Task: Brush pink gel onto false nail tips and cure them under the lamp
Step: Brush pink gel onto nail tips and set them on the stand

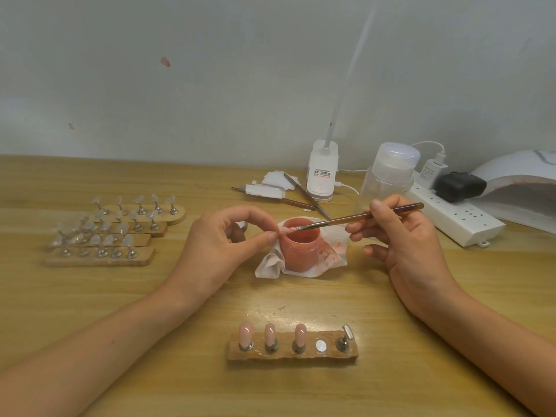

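Note:
My left hand (224,239) pinches a small nail tip (287,230) on its stand, held over the rim of the open pink gel jar (301,246). In my right hand (400,236) I grip a thin brown brush (361,217), whose bristle end touches the held tip. The jar stands on a pink-stained white tissue (329,255). Near me lies a wooden holder (293,352) carrying three pink-coated tips (270,332), one bare metal disc and one tilted bare stand. The white curing lamp (517,182) sits at the far right.
Several wooden holders with clear nail tips (111,230) lie at the left. Behind the jar are spare brushes and paper wipes (288,191), a clip desk lamp base (322,173), a clear plastic container (391,173) and a white power strip (454,218) with plugs.

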A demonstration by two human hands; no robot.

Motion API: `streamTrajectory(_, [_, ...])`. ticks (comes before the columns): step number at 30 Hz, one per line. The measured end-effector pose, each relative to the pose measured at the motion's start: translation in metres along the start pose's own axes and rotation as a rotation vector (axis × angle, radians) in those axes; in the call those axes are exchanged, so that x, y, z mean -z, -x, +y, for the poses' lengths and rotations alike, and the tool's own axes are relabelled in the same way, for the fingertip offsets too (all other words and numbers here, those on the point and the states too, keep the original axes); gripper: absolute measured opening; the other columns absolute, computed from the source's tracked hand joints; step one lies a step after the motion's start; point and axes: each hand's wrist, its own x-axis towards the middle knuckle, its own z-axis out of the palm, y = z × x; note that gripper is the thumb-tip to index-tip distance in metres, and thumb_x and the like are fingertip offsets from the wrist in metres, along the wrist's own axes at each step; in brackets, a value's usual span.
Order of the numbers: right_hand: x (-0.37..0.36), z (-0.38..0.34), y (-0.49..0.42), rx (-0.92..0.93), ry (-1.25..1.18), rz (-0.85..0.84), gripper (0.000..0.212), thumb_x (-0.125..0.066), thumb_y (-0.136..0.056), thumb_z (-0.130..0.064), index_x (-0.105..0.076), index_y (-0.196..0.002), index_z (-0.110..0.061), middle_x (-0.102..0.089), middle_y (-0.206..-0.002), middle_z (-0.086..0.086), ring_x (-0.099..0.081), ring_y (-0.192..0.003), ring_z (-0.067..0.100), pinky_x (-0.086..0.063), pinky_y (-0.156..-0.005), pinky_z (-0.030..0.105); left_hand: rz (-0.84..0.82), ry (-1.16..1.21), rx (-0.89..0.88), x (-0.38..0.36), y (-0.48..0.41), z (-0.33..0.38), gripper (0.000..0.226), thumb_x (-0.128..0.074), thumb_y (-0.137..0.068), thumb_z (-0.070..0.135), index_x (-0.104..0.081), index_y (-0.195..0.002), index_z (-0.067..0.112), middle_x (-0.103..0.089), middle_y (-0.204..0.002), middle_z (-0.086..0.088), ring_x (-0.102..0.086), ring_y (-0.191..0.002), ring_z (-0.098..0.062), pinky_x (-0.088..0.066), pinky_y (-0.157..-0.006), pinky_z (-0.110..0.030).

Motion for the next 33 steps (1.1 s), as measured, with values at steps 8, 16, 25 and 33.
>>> streamTrajectory(8, [-0.0015, 0.0011, 0.0004, 0.024, 0.023, -0.014, 0.02, -0.059, -0.086, -0.036, -0.054, -0.087, -0.016, -0.075, -0.08, 0.01, -0.071, -0.07, 0.016, -0.051, -0.048, 0.019, 0.017, -0.016, -0.015, 0.0005, 0.0023, 0.0015, 0.013, -0.079, -0.08, 0.019, -0.074, -0.078, 0.031, -0.042, -0.051, -0.008, -0.037, -0.053, -0.01, -0.031, -0.052, -0.019])
streamTrajectory(16, [-0.0009, 0.001, 0.0006, 0.053, 0.042, -0.04, 0.021, -0.058, -0.087, -0.037, -0.052, -0.087, -0.016, -0.074, -0.082, 0.009, -0.06, -0.058, 0.01, -0.041, -0.042, 0.017, 0.013, -0.021, -0.016, 0.0001, 0.002, 0.0016, 0.014, -0.079, -0.08, 0.019, -0.074, -0.078, 0.032, -0.043, -0.05, -0.003, -0.038, -0.052, -0.009, -0.031, -0.051, -0.018])
streamTrajectory(25, [0.0008, 0.0004, 0.0004, 0.061, 0.058, -0.035, 0.022, -0.059, -0.086, -0.039, -0.052, -0.086, -0.018, -0.075, -0.083, 0.009, -0.057, -0.056, 0.008, -0.04, -0.041, 0.016, -0.004, -0.009, -0.002, -0.0005, 0.0018, 0.0037, 0.014, -0.079, -0.081, 0.02, -0.073, -0.077, 0.033, -0.053, -0.055, -0.007, -0.038, -0.052, -0.008, -0.032, -0.052, -0.019])
streamTrajectory(33, [0.0007, 0.0011, 0.0005, 0.069, 0.061, -0.038, 0.022, -0.059, -0.087, -0.039, -0.052, -0.086, -0.018, -0.075, -0.082, 0.009, -0.056, -0.055, 0.008, -0.04, -0.041, 0.016, -0.02, 0.03, -0.002, -0.0001, 0.0017, 0.0021, 0.016, -0.079, -0.081, 0.015, -0.072, -0.075, 0.028, -0.069, -0.078, 0.002, -0.043, -0.056, -0.011, -0.04, -0.056, -0.023])
